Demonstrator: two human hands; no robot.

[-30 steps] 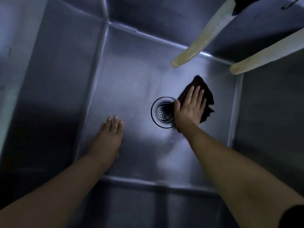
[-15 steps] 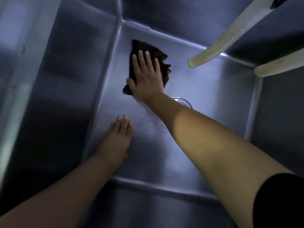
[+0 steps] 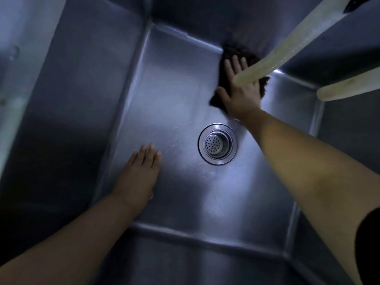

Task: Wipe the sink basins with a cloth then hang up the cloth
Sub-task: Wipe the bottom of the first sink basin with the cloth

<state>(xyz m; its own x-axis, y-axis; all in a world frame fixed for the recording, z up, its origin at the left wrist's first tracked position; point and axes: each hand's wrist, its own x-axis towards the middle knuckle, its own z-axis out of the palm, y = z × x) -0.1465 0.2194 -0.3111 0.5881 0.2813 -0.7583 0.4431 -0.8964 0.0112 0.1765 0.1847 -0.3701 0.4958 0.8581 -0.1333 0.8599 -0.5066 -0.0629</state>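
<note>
2 pale, ribbed hoses reach in from the upper right: the longer hose ends above the basin's far side, the shorter hose near the right wall. A perforated strainer sits in the floor.

Dark crumpled cloth flat on floor of steel sink basin, at far edge against back wall, beyond drain.

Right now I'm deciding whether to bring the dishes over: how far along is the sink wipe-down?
Midway at best. The right hand presses the dark cloth flat against the basin floor at the far wall, beyond the drain; the left hand rests flat on the floor. Which parts are already wiped can't be told. No other basin shows, and hanging the cloth remains.
</note>
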